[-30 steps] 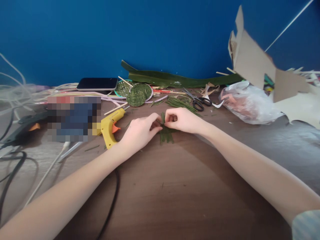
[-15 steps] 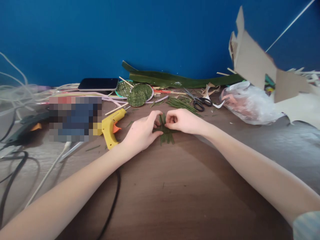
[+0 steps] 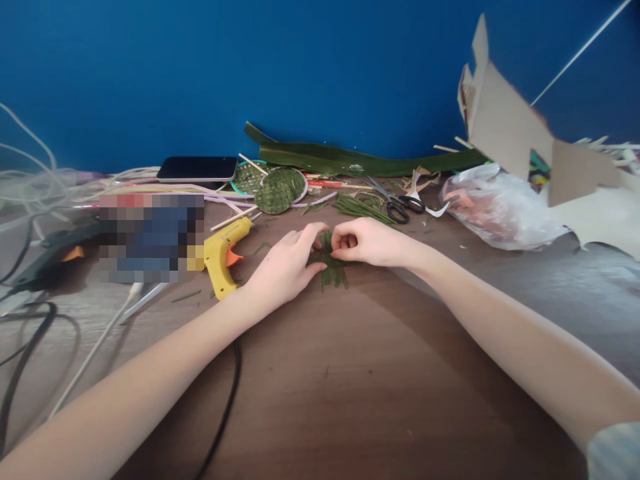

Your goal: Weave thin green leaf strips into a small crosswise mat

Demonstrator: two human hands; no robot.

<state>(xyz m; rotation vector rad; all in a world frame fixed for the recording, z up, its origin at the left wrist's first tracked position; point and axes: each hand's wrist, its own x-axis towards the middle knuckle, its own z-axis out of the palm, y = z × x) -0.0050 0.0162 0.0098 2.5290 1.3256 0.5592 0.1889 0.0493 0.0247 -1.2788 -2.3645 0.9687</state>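
Note:
A small bundle of crossed green leaf strips (image 3: pixel 333 272) lies on the brown table (image 3: pixel 350 373), just beyond its middle. My left hand (image 3: pixel 285 267) rests on the strips from the left, fingers pinched on them. From the right, my right hand (image 3: pixel 367 241) curls over the same bundle and pinches a strip between thumb and fingers. The two hands almost touch above the strips.
A yellow glue gun (image 3: pixel 220 253) lies left of my hands, its black cord (image 3: pixel 225 400) running toward me. Woven green discs (image 3: pixel 277 189), a phone (image 3: pixel 197 169), scissors (image 3: pixel 397 203), loose leaf strips (image 3: pixel 360 207), a long leaf (image 3: pixel 360 160), a plastic bag (image 3: pixel 495 207) and cardboard (image 3: pixel 515 133) line the back.
My left hand has slid slightly right and down onto the strips. The right hand barely moved.

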